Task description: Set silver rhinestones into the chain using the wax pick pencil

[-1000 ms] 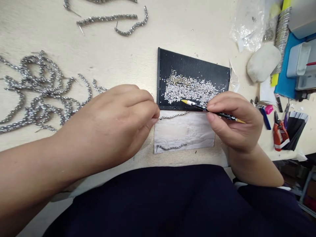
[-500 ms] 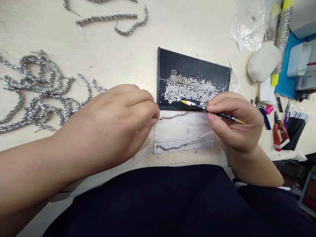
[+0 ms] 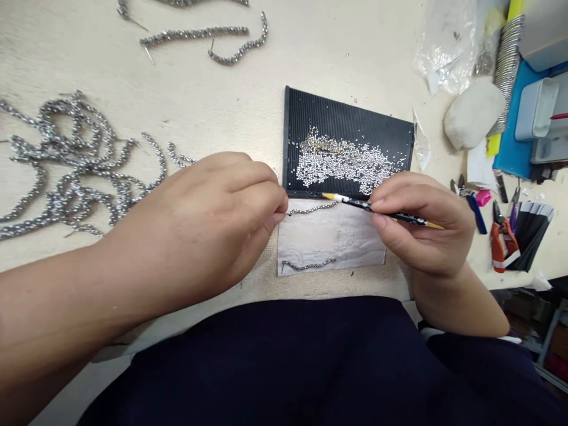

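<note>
My left hand (image 3: 231, 219) is closed in a pinch at the left end of a thin silver beaded strand (image 3: 313, 209); its fingertips partly hide that end. My right hand (image 3: 421, 225) grips a rhinestone picker pencil (image 3: 355, 203), black patterned with a white band and a yellow tip. That tip is at the front edge of a black ribbed tray (image 3: 346, 106), close above the strand. Small silver stones (image 3: 337, 163) are spread over the tray. Below it lies a whitish cloth-like sheet (image 3: 331, 236), bearing a second short strand (image 3: 309, 265) with a pin at one end.
Many sparkling silver strands (image 3: 75, 160) lie heaped at left, with several more (image 3: 195, 35) at the top. On the right are a plastic bag (image 3: 448, 47), a pale round lump (image 3: 474, 114), orange-handled pliers (image 3: 503, 239) and plastic containers (image 3: 536, 106).
The pencil's tip has moved from the stones toward me, to the tray's front edge by the strand. My right hand shifted slightly; my left hand has stayed in place.
</note>
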The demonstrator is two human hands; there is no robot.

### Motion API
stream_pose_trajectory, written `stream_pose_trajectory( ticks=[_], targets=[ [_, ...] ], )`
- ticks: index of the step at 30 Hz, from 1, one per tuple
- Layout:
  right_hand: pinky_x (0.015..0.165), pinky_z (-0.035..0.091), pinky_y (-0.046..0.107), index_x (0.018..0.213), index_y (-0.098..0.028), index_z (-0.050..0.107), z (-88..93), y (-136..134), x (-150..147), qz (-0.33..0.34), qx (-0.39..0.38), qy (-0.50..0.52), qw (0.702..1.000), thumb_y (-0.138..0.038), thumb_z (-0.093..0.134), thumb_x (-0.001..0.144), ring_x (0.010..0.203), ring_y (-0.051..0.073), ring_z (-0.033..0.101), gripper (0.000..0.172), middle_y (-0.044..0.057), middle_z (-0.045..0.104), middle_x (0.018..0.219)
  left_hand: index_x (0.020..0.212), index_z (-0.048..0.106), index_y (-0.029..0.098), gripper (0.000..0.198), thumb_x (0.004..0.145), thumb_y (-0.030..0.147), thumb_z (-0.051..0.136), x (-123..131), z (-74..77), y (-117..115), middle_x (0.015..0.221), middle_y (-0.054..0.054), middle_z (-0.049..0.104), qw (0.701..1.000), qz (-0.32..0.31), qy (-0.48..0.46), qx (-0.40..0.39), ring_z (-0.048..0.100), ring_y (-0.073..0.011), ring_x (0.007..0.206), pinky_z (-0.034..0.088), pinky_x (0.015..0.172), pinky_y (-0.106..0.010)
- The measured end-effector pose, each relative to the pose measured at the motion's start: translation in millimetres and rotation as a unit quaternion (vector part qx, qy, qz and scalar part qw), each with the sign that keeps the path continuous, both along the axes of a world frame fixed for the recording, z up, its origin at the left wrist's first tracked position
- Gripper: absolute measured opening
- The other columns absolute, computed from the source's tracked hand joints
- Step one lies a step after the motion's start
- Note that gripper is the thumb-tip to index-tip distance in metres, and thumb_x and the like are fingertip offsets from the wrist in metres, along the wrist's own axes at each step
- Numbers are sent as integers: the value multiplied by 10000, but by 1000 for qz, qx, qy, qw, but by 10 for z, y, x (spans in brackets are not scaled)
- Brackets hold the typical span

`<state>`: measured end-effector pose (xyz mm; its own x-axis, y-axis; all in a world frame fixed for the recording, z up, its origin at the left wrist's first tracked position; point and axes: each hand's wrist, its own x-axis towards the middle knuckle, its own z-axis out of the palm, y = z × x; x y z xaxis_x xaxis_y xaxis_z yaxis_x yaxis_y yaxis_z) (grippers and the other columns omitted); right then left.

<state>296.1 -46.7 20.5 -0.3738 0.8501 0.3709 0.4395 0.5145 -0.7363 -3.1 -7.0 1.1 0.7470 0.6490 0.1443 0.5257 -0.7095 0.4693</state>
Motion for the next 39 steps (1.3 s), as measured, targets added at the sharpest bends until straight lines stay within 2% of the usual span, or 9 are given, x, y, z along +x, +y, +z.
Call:
stream_pose_trajectory(
  ticks=[6,11,14,22,27,29,31,34,39],
  targets=[
    [677,649,304,1026,-251,781,72,-6,-17,51,-46,-16,997,-34,772,905,792,171,767,249,21,786,886,913,711,218,390,1127,316,400,-5,4,0,941,-44,748,1000,-5,-8,4,699,-252,910,554,915,-379],
    [686,649,294,1021,-242,777,86,-22,-27,50,-54,-16,997,-41,775,912,797,165,769,228,27,792,901,940,695,192,379,1148,283,391,-16,-3,-9,964,-56,736,999,-22,0,30,699,-261,923,558,914,-394],
    [683,651,299,1023,-257,779,80,-29,-31,44,-58,-20,997,-55,778,918,811,172,774,227,28,802,923,951,693,182,365,1147,270,398,-29,-18,-19,969,-62,733,999,-9,0,38,700,-268,931,557,918,-402],
    [734,647,268,1024,-219,772,68,-42,-37,47,-62,-18,997,-45,780,921,852,151,774,202,30,801,935,947,700,204,377,1141,279,385,-28,-7,-12,960,-51,737,1000,-12,6,24,699,-258,927,557,924,-390],
    [695,641,280,1033,-218,776,48,-14,-20,55,-47,-12,997,-43,784,902,815,157,766,219,22,797,922,934,712,206,375,1129,289,401,2,7,-11,955,-59,747,1000,-11,-2,13,698,-260,924,560,924,-394],
    [679,641,295,1044,-216,785,12,0,-14,45,-11,4,999,-26,792,873,797,168,764,256,22,795,894,927,715,210,377,1125,291,404,0,6,-13,950,-60,749,1000,-8,-2,10,699,-260,923,558,926,-393],
    [701,651,321,1056,-220,796,-30,4,-9,5,16,15,1000,-22,800,864,812,182,768,275,27,801,895,920,710,217,385,1129,294,396,-3,2,-16,946,-56,747,1000,-4,3,12,699,-260,921,556,922,-393],
    [745,660,361,1061,-246,803,-73,-2,-7,-57,19,5,998,-54,798,893,855,200,775,256,26,807,928,925,702,223,390,1138,299,384,-6,3,-14,946,-52,743,1000,-2,9,21,698,-263,921,555,924,-396],
    [747,657,368,1053,-257,798,-83,0,-15,-59,13,-2,998,-59,790,902,861,200,778,249,19,807,934,946,711,210,373,1135,283,397,-11,23,-5,964,-62,748,1000,-9,13,21,701,-264,930,555,920,-396]
  ],
)
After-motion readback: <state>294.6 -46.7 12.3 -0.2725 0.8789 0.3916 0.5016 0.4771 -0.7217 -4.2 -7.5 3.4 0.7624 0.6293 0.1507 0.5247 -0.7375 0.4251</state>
